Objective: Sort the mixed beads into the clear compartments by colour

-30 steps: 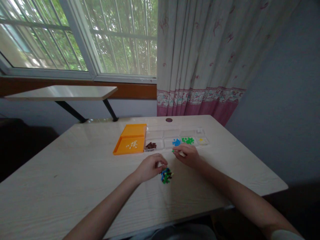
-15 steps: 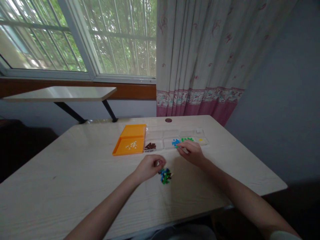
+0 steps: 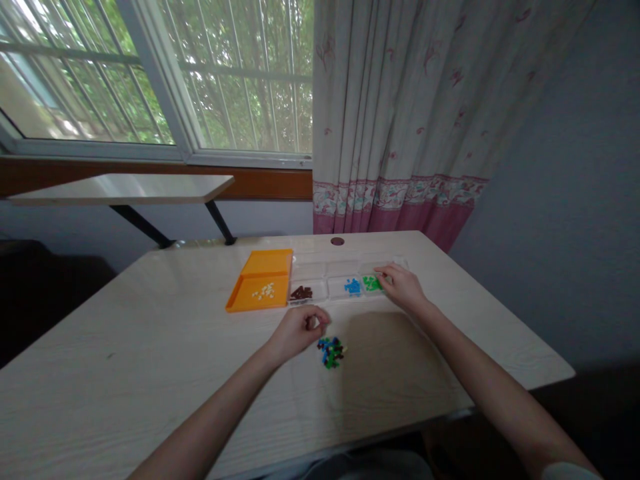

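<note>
Clock taken with 12 pointing away from the person. Pale table [image 3: 175, 380]: side edge well apart from the right hand, about 4 o'clock; room to draw back at 6. Clear divided tray [image 3: 327, 291], long axis 9-to-3, stands just beside the orange case [image 3: 270, 261] at its 9 o'clock end. Right hand [image 3: 403, 285] is over the tray, fingers narrow; I cannot tell whether they pinch anything. Left hand [image 3: 294, 332] curls thumb and index into a ring, contents unreadable; a mixed-colour pile [image 3: 331, 353] lies near, about 5 o'clock from its fingertips. Key relation, I judge: green pieces [image 3: 370, 283] sit at 7 o'clock from the right fingertips, the nearer hand; contact unclear, single-piece axes too small to read. Blue pieces [image 3: 352, 287]: next compartment, 9 o'clock.
</note>
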The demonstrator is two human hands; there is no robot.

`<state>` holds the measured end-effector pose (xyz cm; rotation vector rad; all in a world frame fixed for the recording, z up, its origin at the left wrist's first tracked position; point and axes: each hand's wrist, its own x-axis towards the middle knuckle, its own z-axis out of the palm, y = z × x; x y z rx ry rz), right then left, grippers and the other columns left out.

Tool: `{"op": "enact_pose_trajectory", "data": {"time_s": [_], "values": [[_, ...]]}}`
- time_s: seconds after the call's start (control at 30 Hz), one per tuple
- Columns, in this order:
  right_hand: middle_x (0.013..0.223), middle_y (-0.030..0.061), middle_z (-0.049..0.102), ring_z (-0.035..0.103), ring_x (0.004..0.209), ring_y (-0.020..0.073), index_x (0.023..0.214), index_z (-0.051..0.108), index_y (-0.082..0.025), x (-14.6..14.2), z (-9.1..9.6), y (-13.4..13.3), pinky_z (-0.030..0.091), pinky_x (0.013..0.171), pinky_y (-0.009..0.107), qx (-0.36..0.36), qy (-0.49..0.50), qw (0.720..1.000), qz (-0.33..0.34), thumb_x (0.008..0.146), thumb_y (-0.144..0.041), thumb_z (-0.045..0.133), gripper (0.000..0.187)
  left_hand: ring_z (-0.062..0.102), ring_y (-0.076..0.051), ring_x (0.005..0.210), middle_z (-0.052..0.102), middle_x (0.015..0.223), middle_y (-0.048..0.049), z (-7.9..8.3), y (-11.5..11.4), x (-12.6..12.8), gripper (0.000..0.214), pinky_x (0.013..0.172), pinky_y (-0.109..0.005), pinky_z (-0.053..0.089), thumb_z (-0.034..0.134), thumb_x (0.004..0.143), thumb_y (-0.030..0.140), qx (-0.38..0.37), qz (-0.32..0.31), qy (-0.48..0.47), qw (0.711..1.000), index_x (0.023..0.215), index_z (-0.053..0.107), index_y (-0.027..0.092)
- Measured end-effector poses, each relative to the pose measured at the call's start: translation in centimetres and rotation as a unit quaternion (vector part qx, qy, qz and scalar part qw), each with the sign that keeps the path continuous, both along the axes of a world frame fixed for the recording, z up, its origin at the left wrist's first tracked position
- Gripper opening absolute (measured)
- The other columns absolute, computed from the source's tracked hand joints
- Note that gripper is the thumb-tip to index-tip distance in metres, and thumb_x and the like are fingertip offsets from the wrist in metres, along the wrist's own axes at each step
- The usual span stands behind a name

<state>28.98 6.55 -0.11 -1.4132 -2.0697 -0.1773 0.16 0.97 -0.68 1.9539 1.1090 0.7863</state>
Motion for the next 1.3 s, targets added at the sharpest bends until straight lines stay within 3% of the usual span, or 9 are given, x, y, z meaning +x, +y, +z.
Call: {"op": "enact_pose_trajectory", "data": {"time_s": [0.23, 0.4, 0.7, 0.93, 1.1, 1.3], "values": [[0.081, 0.0037, 0.066, 0.060, 0.075, 0.0143, 0.086, 0.067, -0.020, -4.3, -0.7, -1.9, 0.045, 0.068, 0.024, -0.032, 0.057, 0.991, 0.116, 0.080, -0.021, 0.052, 0.016, 0.030, -0.006, 0.046, 0.036, 0.049, 0.0068, -0.3, 0.1, 0.3, 0.009, 0.043, -0.017, 0.020, 0.058, 0.069, 0.021, 0.017, 0.029, -0.054, 0.998, 0.072, 0.061, 0.013], [0.067, 0.0019, 0.064, 0.055, 0.059, 0.0108, 0.077, 0.068, -0.018, -8.4, -0.8, -4.7, 0.041, 0.057, 0.020, -0.098, 0.089, 0.968, 0.214, 0.079, -0.023, 0.057, 0.012, 0.034, -0.007, 0.047, 0.040, 0.052, 0.0057, -0.1, -0.1, 0.5, 0.006, 0.045, -0.017, 0.025, 0.058, 0.071, 0.019, 0.065, 0.016, -0.035, 0.997, 0.072, 0.061, 0.014], [0.057, -0.0001, 0.059, 0.047, 0.050, 0.0077, 0.074, 0.068, -0.016, -9.0, -1.0, -5.3, 0.035, 0.048, 0.018, -0.146, 0.146, 0.947, 0.246, 0.079, -0.027, 0.058, 0.016, 0.045, -0.008, 0.057, 0.058, 0.069, 0.0003, 0.4, -0.5, 0.7, 0.015, 0.052, -0.018, 0.034, 0.052, 0.070, 0.007, 0.134, -0.033, 0.001, 0.990, 0.078, 0.062, 0.015], [0.054, -0.0018, 0.056, 0.046, 0.046, 0.0077, 0.072, 0.066, -0.017, -9.0, -1.1, -5.3, 0.035, 0.045, 0.017, -0.109, 0.159, 0.947, 0.259, 0.077, -0.027, 0.060, 0.013, 0.046, -0.009, 0.059, 0.059, 0.073, -0.0006, 0.8, -0.6, 0.7, 0.015, 0.054, -0.019, 0.035, 0.053, 0.071, 0.010, 0.133, -0.032, 0.009, 0.991, 0.082, 0.062, 0.016], [0.066, 0.0010, 0.062, 0.055, 0.058, 0.0105, 0.077, 0.064, -0.019, -8.6, -0.6, -5.4, 0.042, 0.055, 0.020, -0.021, 0.113, 0.957, 0.266, 0.079, -0.023, 0.056, 0.010, 0.042, -0.008, 0.054, 0.057, 0.070, -0.0006, 0.2, -0.2, 0.5, 0.011, 0.051, -0.019, 0.033, 0.057, 0.074, 0.018, 0.133, 0.031, 0.003, 0.991, 0.082, 0.064, 0.016], [0.066, 0.0019, 0.063, 0.057, 0.060, 0.0117, 0.077, 0.063, -0.019, -8.5, -0.6, -5.4, 0.042, 0.057, 0.021, 0.052, 0.053, 0.958, 0.278, 0.081, -0.024, 0.054, 0.011, 0.044, -0.008, 0.055, 0.059, 0.068, -0.0007, 0.2, -0.2, 0.6, 0.007, 0.051, -0.018, 0.033, 0.058, 0.073, 0.017, 0.139, 0.017, -0.001, 0.990, 0.075, 0.065, 0.016]]}}
